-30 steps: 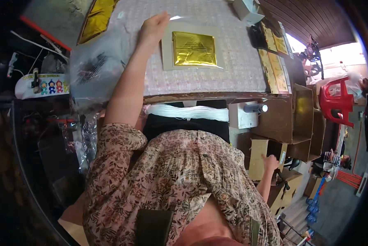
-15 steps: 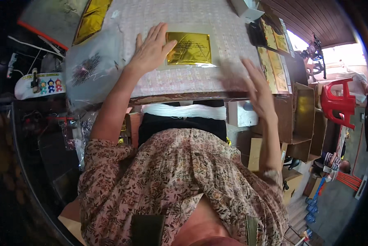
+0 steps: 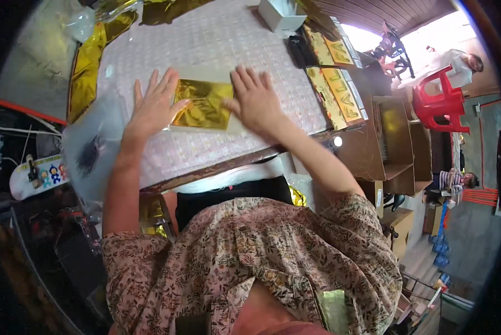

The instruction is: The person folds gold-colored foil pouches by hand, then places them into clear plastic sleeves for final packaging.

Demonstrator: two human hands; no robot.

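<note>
A sheet of gold foil (image 3: pixel 210 105) lies on a slightly larger pale translucent sheet (image 3: pixel 205 73) on the worktable. My left hand (image 3: pixel 151 109) rests flat at the foil's left side, fingers spread, with the thumb over its left edge. On the opposite side my right hand (image 3: pixel 257 103) is laid palm down, a little blurred, its fingers apart and its thumb at the foil's right edge. Neither hand grips anything. The foil's surface looks wrinkled between the thumbs.
The worktable (image 3: pixel 194 44) has a pale patterned cover. Gold foil (image 3: pixel 85 72) lines its left edge, near a translucent plastic bag (image 3: pixel 82 153). At right are gold-printed packages (image 3: pixel 334 92), a black object (image 3: pixel 300 51), a white box (image 3: pixel 281 18), cardboard boxes (image 3: pixel 398 131) and a red stool (image 3: pixel 441 101).
My right hand has come in from the right to the foil's right edge. My left hand stays at its left side. The whole view has shifted and turned.
</note>
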